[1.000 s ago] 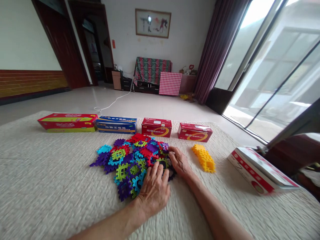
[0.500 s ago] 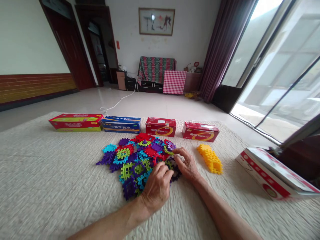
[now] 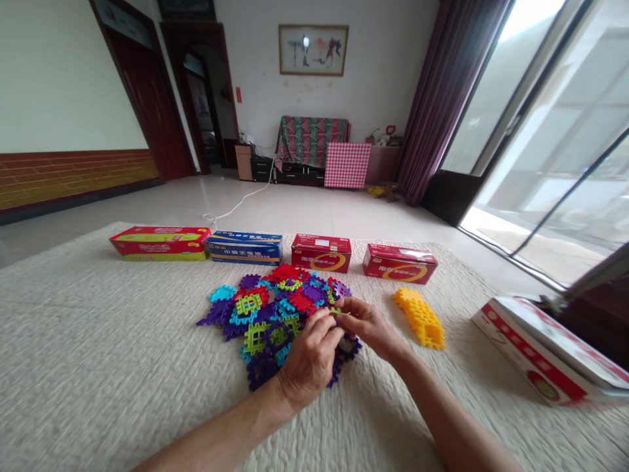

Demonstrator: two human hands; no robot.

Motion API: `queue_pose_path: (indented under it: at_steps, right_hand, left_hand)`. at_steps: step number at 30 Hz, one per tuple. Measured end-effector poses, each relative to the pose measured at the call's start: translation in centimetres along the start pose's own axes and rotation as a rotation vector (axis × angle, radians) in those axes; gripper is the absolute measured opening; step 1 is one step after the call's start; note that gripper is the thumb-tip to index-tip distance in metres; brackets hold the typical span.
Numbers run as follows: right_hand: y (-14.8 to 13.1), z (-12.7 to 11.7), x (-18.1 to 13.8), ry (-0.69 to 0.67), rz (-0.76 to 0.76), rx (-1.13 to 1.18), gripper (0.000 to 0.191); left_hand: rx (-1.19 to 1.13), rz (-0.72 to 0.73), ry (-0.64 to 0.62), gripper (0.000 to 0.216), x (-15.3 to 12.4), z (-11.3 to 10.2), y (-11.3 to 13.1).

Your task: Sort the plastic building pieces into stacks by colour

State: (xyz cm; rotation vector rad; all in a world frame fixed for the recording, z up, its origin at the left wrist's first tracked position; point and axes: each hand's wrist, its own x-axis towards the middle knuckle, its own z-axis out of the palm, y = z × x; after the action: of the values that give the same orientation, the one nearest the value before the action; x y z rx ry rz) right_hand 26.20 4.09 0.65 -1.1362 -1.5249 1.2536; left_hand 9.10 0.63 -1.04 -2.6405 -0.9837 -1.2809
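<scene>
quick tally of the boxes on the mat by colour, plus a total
red boxes in the far row: 3
blue box: 1
red and white box at the right: 1
total: 5

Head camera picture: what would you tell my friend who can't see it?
The left hand and right hand meet over a pile of colourful plastic tiles on a beige mat, pinching a green tile between them. A yellow strip lies to the right, and four boxes line up behind.
</scene>
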Motion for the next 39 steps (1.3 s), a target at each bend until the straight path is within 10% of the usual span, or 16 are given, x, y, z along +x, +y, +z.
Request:
queue_pose_path:
  at_steps: [7,13,22,30,35,39]
  right_hand:
    - [1.8,-5.4,0.9,0.421,0.011,-0.590,0.024]
    - [1.6,-4.9,0.4,0.382,-0.103,-1.095,0.033]
    - [0.2,-0.9,-0.2,0.062,-0.259,-1.002,0.027]
    - [0.6,-0.6,0.0,-0.104,-0.081,-0.518,0.026]
    - [1.2,-0.8,0.7,0.244,-0.301,-0.759,0.021]
    - [1.7,-0.3,1.2,0.233,-0.298,-0.983,0.023]
  left_hand:
    - [0.059,0.025,-0.187,0.028,-0.6,0.1,1.1]
    - [0.122,0.007,-0.370,0.020,-1.0,0.2,1.3]
    - [0.244,-0.083,-0.354,0.016,-0.6,-0.2,1.6]
    - [0.220,-0.186,-0.237,0.017,-0.1,-0.4,1.7]
    - [0.245,-0.179,-0.334,0.015,-0.4,-0.1,1.7]
    - [0.250,-0.178,-0.345,0.016,-0.4,0.0,1.8]
